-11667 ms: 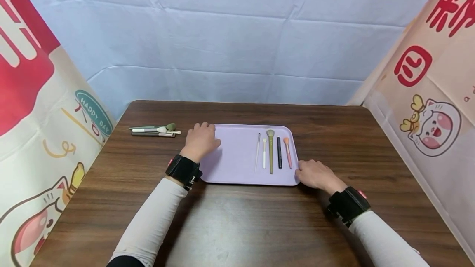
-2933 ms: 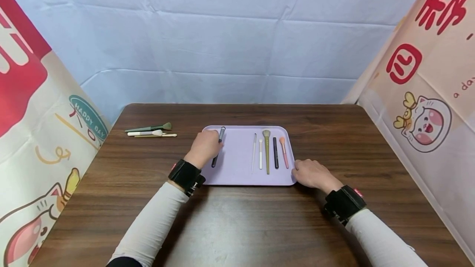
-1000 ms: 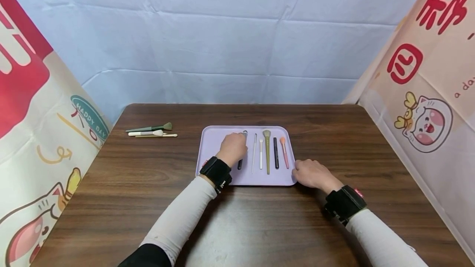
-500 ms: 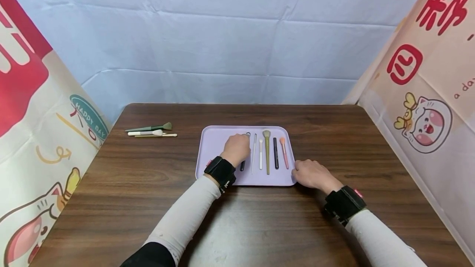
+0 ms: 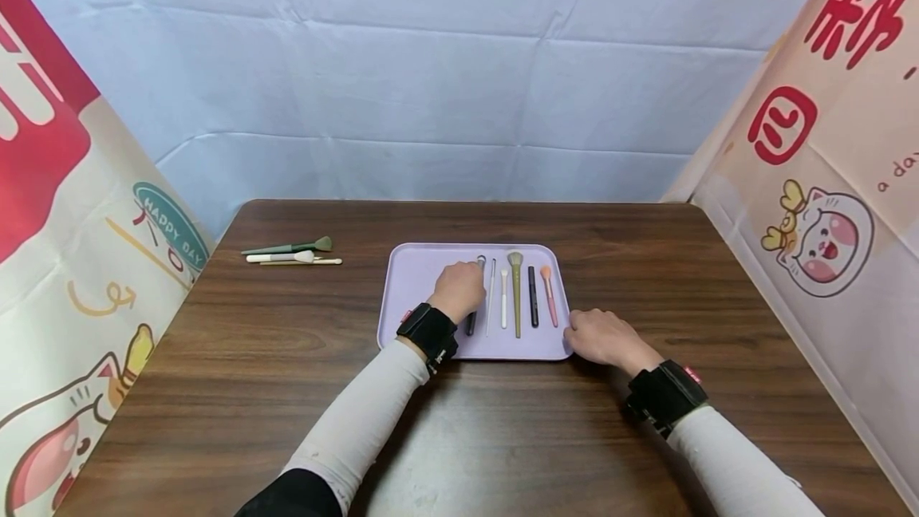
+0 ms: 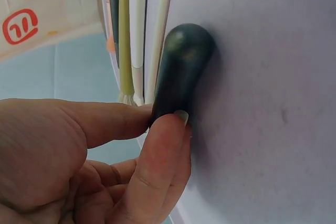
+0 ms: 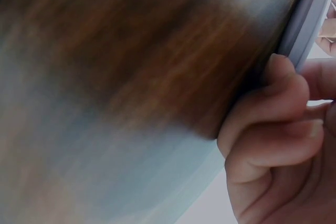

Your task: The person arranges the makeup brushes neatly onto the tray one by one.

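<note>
My left hand (image 5: 458, 292) pinches a dark makeup brush (image 6: 184, 66) between thumb and fingers, over the lilac tray (image 5: 412, 262). The brush's rounded handle end lies close to the tray's surface; whether it touches, I cannot tell. Right of it lie a thin white stick-like brush (image 5: 491, 297), a small white brush (image 5: 504, 301), an olive brush (image 5: 517, 294), a black brush (image 5: 534, 297) and a pink brush (image 5: 550, 297), lined up roughly parallel. My right hand (image 5: 606, 339) grips the tray's right edge near its front corner, fingers curled against the rim (image 7: 304, 30).
On the wooden table (image 5: 323, 389), left of the tray, lie a green brush (image 5: 290, 248), a white-handled brush (image 5: 283, 258) and a thin pale brush (image 5: 326, 262), close together. A pale blue cloth (image 5: 445, 86) hangs behind, with printed banners at both sides.
The left hand left the tray's left edge, took the dark brush from the pile and carried it rightward to the row. In the last second it shifted slightly right. The right hand stayed.
</note>
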`<state>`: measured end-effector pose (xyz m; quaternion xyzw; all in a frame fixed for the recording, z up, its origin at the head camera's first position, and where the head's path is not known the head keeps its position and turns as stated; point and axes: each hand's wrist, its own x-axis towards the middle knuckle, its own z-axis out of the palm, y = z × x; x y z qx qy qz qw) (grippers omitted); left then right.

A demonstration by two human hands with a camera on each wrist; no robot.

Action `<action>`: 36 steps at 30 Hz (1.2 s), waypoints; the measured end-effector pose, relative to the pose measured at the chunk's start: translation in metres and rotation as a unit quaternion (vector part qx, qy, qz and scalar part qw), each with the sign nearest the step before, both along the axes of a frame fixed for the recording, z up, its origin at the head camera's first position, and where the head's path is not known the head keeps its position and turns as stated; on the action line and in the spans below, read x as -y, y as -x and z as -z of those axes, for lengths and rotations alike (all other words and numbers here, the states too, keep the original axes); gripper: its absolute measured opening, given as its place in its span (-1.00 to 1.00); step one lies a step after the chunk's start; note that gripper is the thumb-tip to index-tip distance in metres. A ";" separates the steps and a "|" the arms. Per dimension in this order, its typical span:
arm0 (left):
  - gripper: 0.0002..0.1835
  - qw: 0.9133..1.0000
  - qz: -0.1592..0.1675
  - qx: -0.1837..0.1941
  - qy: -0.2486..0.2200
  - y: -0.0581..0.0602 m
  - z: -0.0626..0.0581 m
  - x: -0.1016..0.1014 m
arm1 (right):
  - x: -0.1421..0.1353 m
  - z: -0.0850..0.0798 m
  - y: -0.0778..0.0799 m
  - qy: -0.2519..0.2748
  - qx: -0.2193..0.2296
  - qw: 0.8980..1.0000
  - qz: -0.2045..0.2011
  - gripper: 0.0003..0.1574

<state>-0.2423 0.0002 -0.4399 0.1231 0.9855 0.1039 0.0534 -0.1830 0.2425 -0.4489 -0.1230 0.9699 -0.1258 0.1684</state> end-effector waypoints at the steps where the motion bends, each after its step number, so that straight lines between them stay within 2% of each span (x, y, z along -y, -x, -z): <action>1: -0.84 1.000 -0.002 0.002 -0.001 0.000 0.000 0.000 | 0.000 0.000 0.000 0.000 0.000 1.000 0.000 -0.76; 13: -0.78 0.999 -0.027 0.022 -0.027 -0.001 -0.003 0.002 | 0.001 0.000 0.000 -0.001 -0.002 1.000 -0.005 -0.76; 21: -0.78 0.999 -0.030 0.029 -0.030 -0.003 -0.008 0.003 | 0.001 0.000 0.001 -0.004 0.002 1.000 -0.003 -0.75; 25: -0.77 0.999 -0.032 0.019 -0.025 -0.005 -0.015 0.005 | 0.001 -0.001 0.001 -0.005 0.007 1.000 -0.001 -0.75; 29: -0.71 0.999 -0.048 0.014 -0.021 -0.006 -0.019 0.008 | 0.000 -0.001 0.001 -0.006 0.010 1.000 -0.001 -0.75; 36: -0.66 0.998 -0.054 0.005 0.009 -0.009 -0.019 0.015 | 0.000 -0.003 0.001 -0.005 0.015 1.000 -0.004 -0.74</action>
